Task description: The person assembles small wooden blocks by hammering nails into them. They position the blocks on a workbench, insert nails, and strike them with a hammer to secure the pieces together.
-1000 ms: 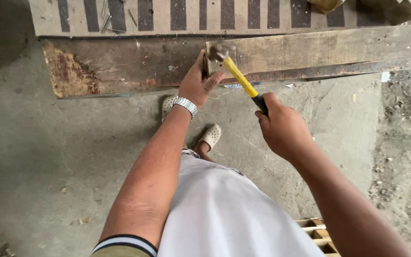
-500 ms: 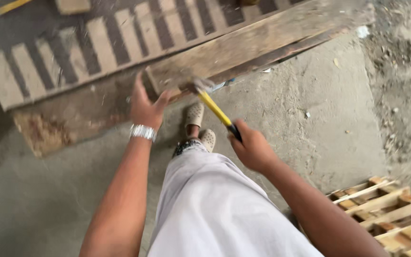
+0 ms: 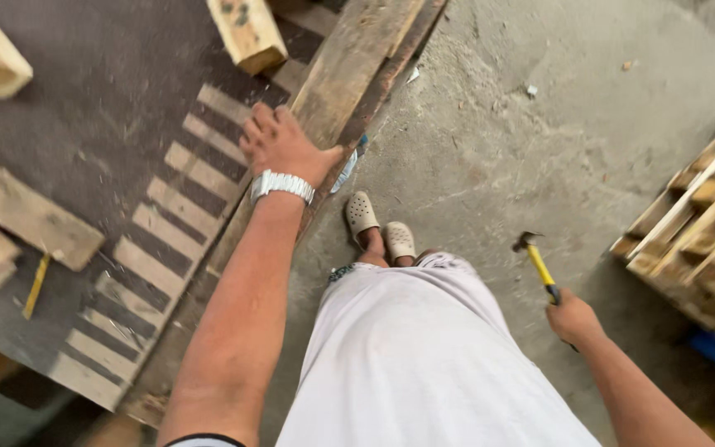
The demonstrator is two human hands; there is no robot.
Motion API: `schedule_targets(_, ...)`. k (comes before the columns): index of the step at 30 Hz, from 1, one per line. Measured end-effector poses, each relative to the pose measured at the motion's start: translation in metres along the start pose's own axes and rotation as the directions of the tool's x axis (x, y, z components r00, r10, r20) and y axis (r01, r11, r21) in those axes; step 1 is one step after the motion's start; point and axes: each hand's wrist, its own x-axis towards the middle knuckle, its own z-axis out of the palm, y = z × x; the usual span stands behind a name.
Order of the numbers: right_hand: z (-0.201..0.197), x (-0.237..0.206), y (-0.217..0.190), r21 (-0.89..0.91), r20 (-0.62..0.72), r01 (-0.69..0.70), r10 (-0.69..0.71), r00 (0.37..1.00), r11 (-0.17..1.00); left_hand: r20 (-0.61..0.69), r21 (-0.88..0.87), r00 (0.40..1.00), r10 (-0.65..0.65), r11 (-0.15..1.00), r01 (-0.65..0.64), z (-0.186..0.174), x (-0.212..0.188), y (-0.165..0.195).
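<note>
Two hands in view, head cam looking down. Nearest: white garment (image 3: 424,356) over legs, two pale clogs (image 3: 378,223) on concrete floor (image 3: 490,165). R hand (image 3: 574,319) low at right, fingers closed round black grip of hammer (image 3: 537,265); yellow shaft tilted up-left, metal head uppermost, over bare floor, well apart from the wood. L hand (image 3: 279,145) w/ silver watch (image 3: 281,184) at wrist, palm down, fingers spread flat on plank (image 3: 349,74), near its edge. Plank runs diagonally up-right beside striped board (image 3: 167,215). Right edge: pallet (image 3: 697,232). Far: wood block (image 3: 248,31) at top; more blocks (image 3: 10,207) on dark sheet at left.
</note>
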Motion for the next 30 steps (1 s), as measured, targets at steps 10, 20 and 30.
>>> schedule_targets(10, 0.079, -0.056, 0.039, 0.37, 0.522, -0.657, 0.438, 0.732, 0.656, 0.085, 0.04, 0.996, 0.009, 0.999, -0.012, 0.03, -0.001, 0.039)
schedule_targets(20, 0.009, 0.073, 0.067, 0.302, 0.367, -0.292, 0.172, 0.914, 0.907, 0.027, -0.039, 0.998, 0.056, 0.998, -0.055, 0.067, 0.01, 0.08)
schedule_targets(30, -0.083, 0.143, 0.106, 0.397, 0.286, -0.274, 0.166, 0.944, 0.876, -0.056, 0.002, 0.992, 0.115, 0.993, -0.115, 0.089, 0.007, 0.108)
